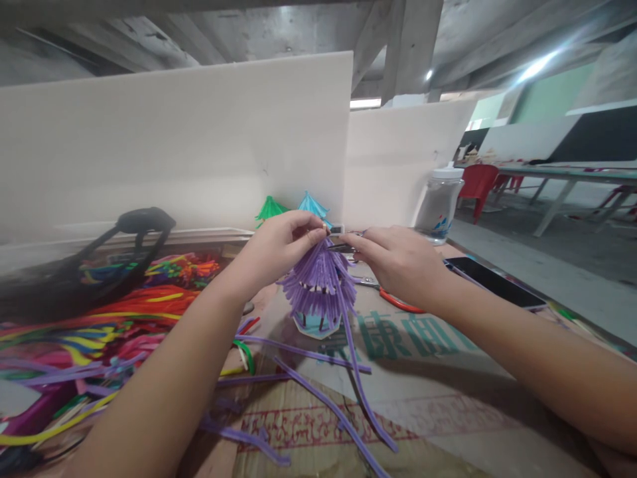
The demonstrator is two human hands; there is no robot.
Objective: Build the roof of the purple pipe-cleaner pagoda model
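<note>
A purple pagoda model [318,285] with tiered roofs of pipe cleaners stands upright on a light blue octagonal base [317,324] in the middle of the table. My left hand [293,239] pinches its peak between thumb and fingertips. From the other side, my right hand [398,262] grips a slim dark metal tool [339,247], its tip against the top roof; the fingers hide the rest, so its kind is unclear. A loose purple pipe cleaner [361,392] hangs from the roof to the table. Red-handled scissors [401,303] lie beneath my right hand.
Coloured pipe cleaners [134,302] are heaped at the left, near a black strapped object [144,222]. Green [270,208] and light blue [309,202] roofed models stand behind. A water bottle [440,202] and a phone [495,282] are at the right. White boards [199,146] rise along the back.
</note>
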